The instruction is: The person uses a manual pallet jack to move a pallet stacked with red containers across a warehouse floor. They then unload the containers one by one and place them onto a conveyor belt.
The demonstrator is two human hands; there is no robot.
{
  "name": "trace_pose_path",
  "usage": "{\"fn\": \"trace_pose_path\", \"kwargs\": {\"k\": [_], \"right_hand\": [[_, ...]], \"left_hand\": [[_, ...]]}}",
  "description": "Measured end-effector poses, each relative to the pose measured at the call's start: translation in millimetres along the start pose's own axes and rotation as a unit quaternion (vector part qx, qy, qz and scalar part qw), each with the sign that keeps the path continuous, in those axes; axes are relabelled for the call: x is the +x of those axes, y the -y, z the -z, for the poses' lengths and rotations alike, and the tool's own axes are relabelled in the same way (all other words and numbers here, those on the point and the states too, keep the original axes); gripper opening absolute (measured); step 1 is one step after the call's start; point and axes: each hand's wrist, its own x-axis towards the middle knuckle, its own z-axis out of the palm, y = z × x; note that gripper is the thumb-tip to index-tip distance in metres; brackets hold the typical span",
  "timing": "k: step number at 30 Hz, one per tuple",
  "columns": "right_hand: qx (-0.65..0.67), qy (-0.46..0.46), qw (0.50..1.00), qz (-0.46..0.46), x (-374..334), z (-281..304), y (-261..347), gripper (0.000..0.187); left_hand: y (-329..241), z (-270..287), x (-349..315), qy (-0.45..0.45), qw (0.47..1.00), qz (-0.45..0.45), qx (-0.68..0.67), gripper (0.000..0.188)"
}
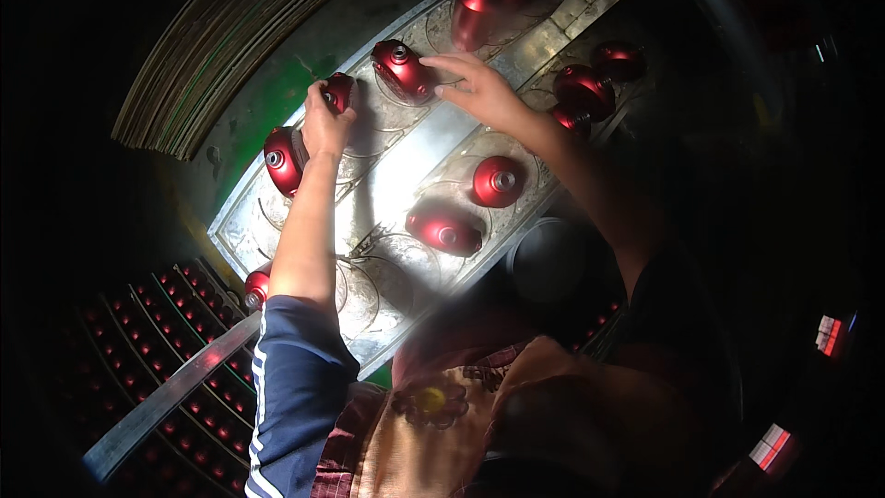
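Note:
My left hand [325,126] is closed round a glossy red bottle [338,89] near the far left edge of a metal table, and partly hides it. To its right another red bottle [402,72], with a silver neck, stands on the tabletop. My right hand [475,92] is at that bottle's right side, fingers stretched out and apart; whether the fingertips touch it I cannot tell. Just left of my left wrist is a third red bottle [284,162]. Two more, one red bottle [499,182] and a tilted red bottle [445,228], are on the table's near side.
The metal table [392,198] has a raised middle strip and ring outlines. More red bottles [475,14] are at its far end and right side. Stacked boards [230,46] lie at the far left. Racks of small red pieces [171,360] and a metal bar [175,392] are lower left.

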Motion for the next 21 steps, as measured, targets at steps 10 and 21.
{"fn": "trace_pose_path", "kwargs": {"k": [10, 21], "right_hand": [[-0.081, -0.110, 0.990, -0.038, -172, -5, 7, 0.055], [0.007, -0.259, 0.963, -0.075, -178, 27, -60, 0.031]], "left_hand": [[38, 33, -68, -0.079, 0.996, 0.039, -0.014, 0.066], [-7, 124, -288, -0.127, 0.947, -0.042, -0.291, 0.046]]}}
